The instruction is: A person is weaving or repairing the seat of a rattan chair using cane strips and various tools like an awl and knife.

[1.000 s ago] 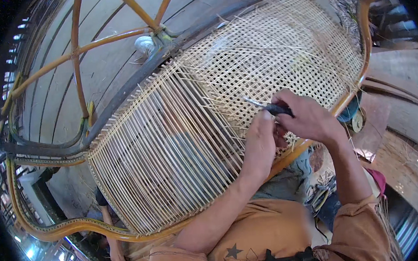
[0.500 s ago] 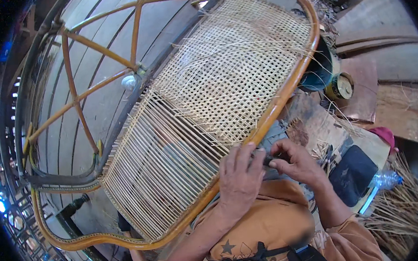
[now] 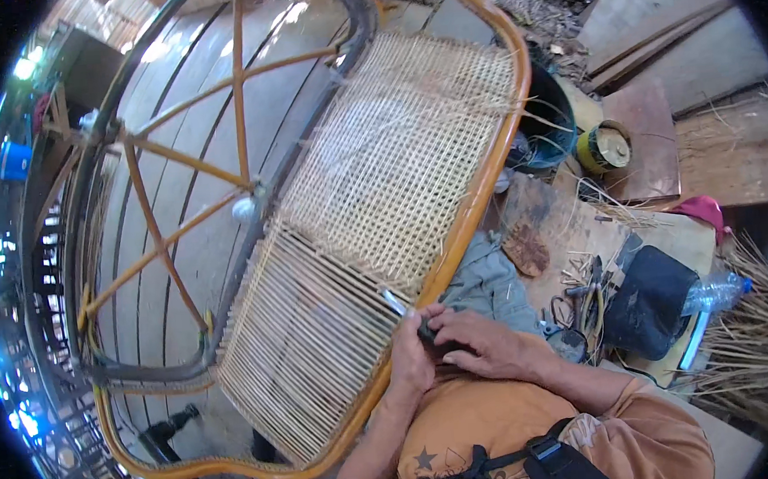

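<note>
A bent rattan furniture frame (image 3: 479, 202) leans across my lap, with an openwork cane panel (image 3: 379, 164) strung inside it. The upper part is closely woven; lower down, single cane strands (image 3: 297, 334) run in parallel. At the panel's near edge, just by the rail, my left hand (image 3: 412, 362) closes round a tool with a dark handle (image 3: 427, 333) and a shiny metal end (image 3: 395, 302). The metal end points up and left over the weave. My right hand (image 3: 480, 344) curls its fingers against the handle from the other side; part of the grip is hidden.
On the right are pliers (image 3: 590, 310), a black pad-like object (image 3: 651, 301), a plastic bottle (image 3: 713, 292) and a heap of cane strips (image 3: 748, 347). A yellow-green can (image 3: 605, 148) stands by a dark bucket (image 3: 543, 126). Dark-railed furniture with crossed struts (image 3: 240, 89) lies left.
My left hand has left the rail and now closes on the tool, whose metal end has come into sight. My right hand has moved left to join it. The view has shifted.
</note>
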`<state>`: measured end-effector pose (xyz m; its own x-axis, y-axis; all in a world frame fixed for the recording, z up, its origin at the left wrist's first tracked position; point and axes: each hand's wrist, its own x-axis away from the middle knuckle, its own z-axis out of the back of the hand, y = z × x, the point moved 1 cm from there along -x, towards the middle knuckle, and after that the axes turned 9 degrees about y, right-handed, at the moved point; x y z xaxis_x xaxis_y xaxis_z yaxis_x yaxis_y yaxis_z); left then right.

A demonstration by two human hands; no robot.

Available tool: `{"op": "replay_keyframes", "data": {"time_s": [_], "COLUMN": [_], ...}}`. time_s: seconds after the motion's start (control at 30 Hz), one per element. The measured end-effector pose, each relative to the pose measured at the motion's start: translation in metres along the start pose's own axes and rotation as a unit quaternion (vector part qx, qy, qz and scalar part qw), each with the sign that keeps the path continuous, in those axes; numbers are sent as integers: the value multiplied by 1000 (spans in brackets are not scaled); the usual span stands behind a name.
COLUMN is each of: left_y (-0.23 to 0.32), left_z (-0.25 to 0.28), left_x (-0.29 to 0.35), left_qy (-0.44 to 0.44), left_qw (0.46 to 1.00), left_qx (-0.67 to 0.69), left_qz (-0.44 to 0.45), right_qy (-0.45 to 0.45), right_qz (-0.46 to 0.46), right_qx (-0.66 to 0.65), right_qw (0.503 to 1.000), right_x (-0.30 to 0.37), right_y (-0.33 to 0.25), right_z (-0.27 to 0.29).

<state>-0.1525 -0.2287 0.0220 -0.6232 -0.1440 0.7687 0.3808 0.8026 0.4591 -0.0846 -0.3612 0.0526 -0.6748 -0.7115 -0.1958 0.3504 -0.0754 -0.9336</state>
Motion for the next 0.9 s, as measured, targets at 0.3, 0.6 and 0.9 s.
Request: {"op": "replay_keyframes", "data": {"time_s": [0.3, 0.6, 0.9], "left_y": [4, -1, 4], "left_z": [11, 6, 7], "left_x": [-10, -21, -25], "left_qy": [15, 62, 15], "left_qw": [999, 984, 985], "left_qx": [-22, -167, -170], "left_qz": [-30, -14, -11], "right_qy": [81, 212, 220], "right_qz": [-163, -211, -149], "right_qx": [-59, 44, 439], "right_qw": [982, 953, 858], "right_x": [0, -37, -179], "right_y": [33, 74, 140], "right_z": [19, 60, 104]}}
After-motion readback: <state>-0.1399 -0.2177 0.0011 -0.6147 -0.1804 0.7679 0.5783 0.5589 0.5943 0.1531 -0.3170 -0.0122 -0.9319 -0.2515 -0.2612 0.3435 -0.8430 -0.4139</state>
